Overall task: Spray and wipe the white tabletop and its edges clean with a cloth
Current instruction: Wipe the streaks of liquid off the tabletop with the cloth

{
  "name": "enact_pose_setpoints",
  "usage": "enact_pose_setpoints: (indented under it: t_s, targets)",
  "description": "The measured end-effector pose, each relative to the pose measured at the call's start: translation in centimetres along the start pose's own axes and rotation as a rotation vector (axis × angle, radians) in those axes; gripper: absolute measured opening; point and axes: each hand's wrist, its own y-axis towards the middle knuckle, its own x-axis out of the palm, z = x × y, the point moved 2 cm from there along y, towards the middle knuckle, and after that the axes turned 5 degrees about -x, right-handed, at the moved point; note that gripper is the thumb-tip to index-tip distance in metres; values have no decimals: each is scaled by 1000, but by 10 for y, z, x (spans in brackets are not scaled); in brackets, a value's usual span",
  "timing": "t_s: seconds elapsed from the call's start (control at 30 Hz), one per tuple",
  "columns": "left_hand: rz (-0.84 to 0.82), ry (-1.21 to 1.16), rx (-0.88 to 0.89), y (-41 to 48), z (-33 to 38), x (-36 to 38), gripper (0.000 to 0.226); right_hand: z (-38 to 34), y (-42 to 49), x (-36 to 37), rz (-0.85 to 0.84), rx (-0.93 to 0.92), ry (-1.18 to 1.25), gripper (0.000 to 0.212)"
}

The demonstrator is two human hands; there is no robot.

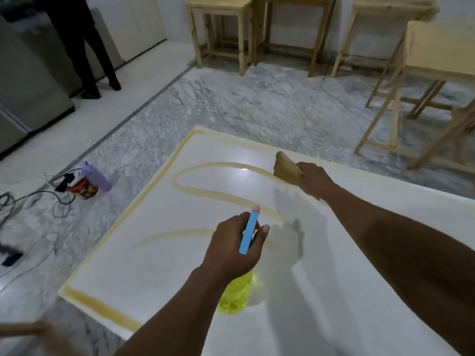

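Observation:
The white tabletop (144,258) fills the lower middle of the view, marked with a brownish-yellow winding streak (205,192) and yellow-brown lines along its left and near edges. My left hand (232,249) grips a spray bottle (235,295) with a yellow body and a blue trigger head tipped pink, held above the table's middle. My right hand (314,179) is further back at the right, closed on a folded tan cloth (286,168) that rests on the far end of the streak.
Several wooden stools (218,29) and tables stand at the back and right on the marble floor. A purple bottle (96,177), a jar and cables lie on the floor at left. A person's legs (84,47) stand at the far left by steel cabinets.

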Motion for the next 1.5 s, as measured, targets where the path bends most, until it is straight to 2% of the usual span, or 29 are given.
enact_pose_setpoints:
  t_s: [0.13,0.27,0.33,0.4,0.47,0.6,0.8,0.93,1.07,1.2,1.27,1.3,1.37,1.43,1.5]
  targets:
    - [52,-3,-12,18,-4,7,39,28,82,7,46,-65,-133,50]
    - [56,-17,-53,22,-13,17,37,53,85,61,-62,-4,-300,51]
    - [52,-16,-66,22,-13,19,37,59,67,89,-33,-79,-388,52]
    - [46,-11,-66,22,-13,20,36,61,48,106,41,-157,-359,58]
    - [41,-25,-67,21,-13,19,35,58,23,119,43,-187,-319,62]
    - [47,-52,-57,12,-18,14,34,48,-35,159,31,-241,-252,51]
    - [21,-29,-28,-28,-40,-19,31,17,-127,211,46,-236,-163,61]
    - [-11,-32,-3,-69,-59,-53,32,-20,-196,245,-15,-141,-241,59]
    - [-51,-56,23,-102,-79,-86,33,-50,-264,285,67,-217,-209,57]
    - [-91,-37,59,-123,-93,-120,32,-77,-294,285,63,-169,36,49]
    - [-99,-28,64,-125,-97,-134,34,-93,-293,260,47,-45,175,44]
    - [-105,-24,63,-124,-98,-140,36,-100,-290,243,11,52,276,34]
    - [-110,-26,75,-119,-99,-148,37,-105,-278,217,-56,234,571,21]
    - [-112,-27,90,-110,-99,-152,37,-101,-265,199,-127,395,918,24]
    - [-120,-35,93,-99,-99,-153,36,-98,-249,190,-205,501,1088,31]
